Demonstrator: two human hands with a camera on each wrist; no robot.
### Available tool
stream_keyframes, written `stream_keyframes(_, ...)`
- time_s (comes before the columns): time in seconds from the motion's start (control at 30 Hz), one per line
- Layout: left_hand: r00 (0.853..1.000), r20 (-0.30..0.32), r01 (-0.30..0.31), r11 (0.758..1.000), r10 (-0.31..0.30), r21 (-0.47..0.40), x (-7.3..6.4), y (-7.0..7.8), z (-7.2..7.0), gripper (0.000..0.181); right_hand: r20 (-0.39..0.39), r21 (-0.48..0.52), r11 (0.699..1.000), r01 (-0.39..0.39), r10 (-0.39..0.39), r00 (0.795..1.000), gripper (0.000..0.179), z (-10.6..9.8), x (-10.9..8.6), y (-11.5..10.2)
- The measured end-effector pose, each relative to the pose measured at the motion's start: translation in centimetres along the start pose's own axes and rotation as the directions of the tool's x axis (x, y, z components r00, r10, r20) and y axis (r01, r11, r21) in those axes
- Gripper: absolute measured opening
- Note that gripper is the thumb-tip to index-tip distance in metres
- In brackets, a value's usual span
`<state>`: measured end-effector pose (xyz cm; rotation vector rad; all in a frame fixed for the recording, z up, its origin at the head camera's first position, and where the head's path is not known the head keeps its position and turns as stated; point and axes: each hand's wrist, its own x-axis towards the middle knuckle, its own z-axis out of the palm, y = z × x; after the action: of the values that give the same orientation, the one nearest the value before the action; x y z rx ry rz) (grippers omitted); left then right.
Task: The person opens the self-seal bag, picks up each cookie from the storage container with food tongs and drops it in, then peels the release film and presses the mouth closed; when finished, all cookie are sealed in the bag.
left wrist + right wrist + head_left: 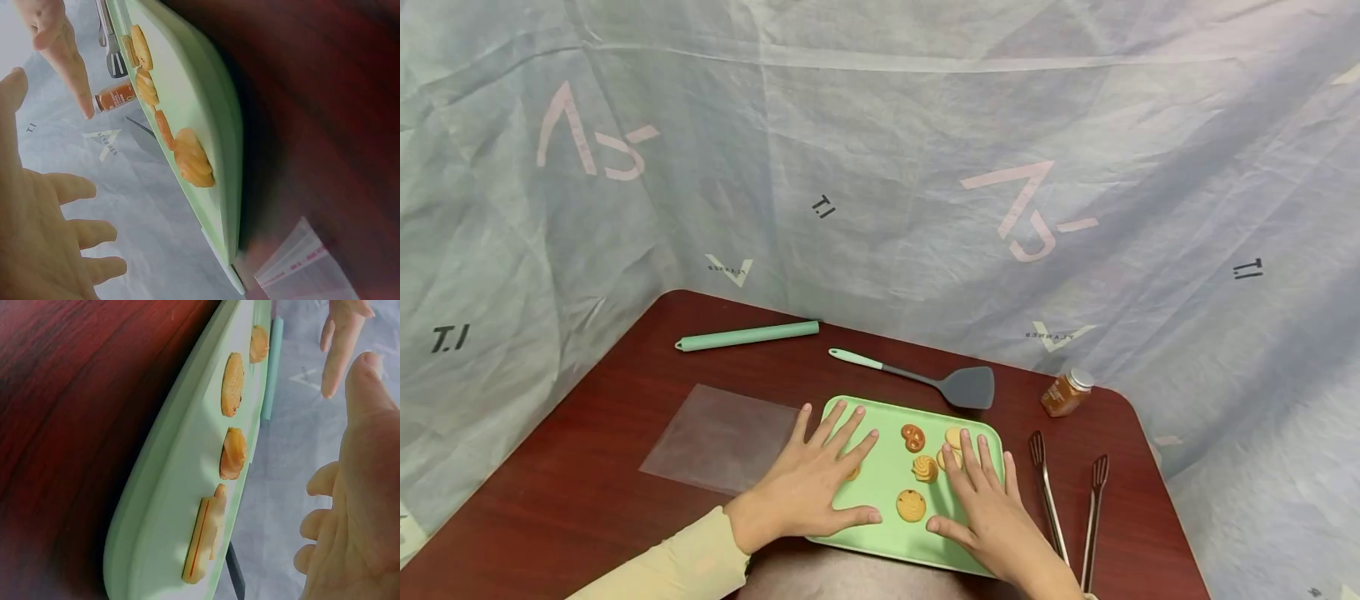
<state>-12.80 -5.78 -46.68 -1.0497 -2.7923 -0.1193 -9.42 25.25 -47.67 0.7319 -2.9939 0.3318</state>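
My left hand (808,479) hovers over the left part of a light green tray (880,425), fingers straight and spread. Over the tray's right side is my right hand (988,512), also spread; both wrist views show a gap between the hands and the tray. Between them lie a pretzel-shaped cookie (913,437), a swirled cookie (924,468) and a round cookie with dark bits (911,505). Pale sandwich cookies (201,540) lie near the right hand's fingers, partly covered in the head view. Another swirled cookie (192,159) is mostly hidden by the left hand there.
A clear plastic bag (718,437) lies flat left of the tray. Behind are a green rolling pin (748,336) and a grey turner (967,387) with a pale green handle. At right stand a silver-lidded amber jar (1064,395) and metal tongs (1093,508). Hanging cloth (880,167) surrounds the table.
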Motion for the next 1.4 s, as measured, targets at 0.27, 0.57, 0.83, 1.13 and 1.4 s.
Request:
stream_keyframes(0.27, 0.999, -0.009, 0.039, 0.990, -0.041, -0.132, -0.6, -0.9, 0.1, 0.088, -0.017, 0.077, 0.995, 0.059, -0.058, 0.998, 0.086, -0.5, 1.2, -1.0)
stream_keyframes(0.57, 0.974, -0.203, 0.032, 0.947, -0.102, -0.321, -1.3, -3.8, 0.0, 0.061, -0.048, 0.331, 0.925, 0.188, -0.182, 0.982, 0.040, -1.4, 5.3, -4.3)
stream_keyframes(0.83, 0.976, -0.167, 0.081, 0.942, -0.141, -0.326, -3.6, -7.8, 0.2, 0.031, 0.047, 0.394, 0.912, 0.112, -0.142, 0.989, 0.022, 0.5, 11.7, -9.3)
stream_keyframes(1.13, 0.993, -0.071, 0.068, 0.950, -0.094, -0.305, -4.9, -12.9, 1.9, 0.018, 0.077, 0.045, 0.987, 0.155, -0.159, 0.984, 0.009, 2.8, 16.9, -13.1)
stream_keyframes(1.4, 1.000, 0.013, 0.014, 0.937, -0.010, -0.350, -5.0, -14.7, 1.9, 0.036, 0.160, -0.139, 0.974, 0.180, -0.157, 0.975, 0.040, 4.0, 18.9, -15.1)
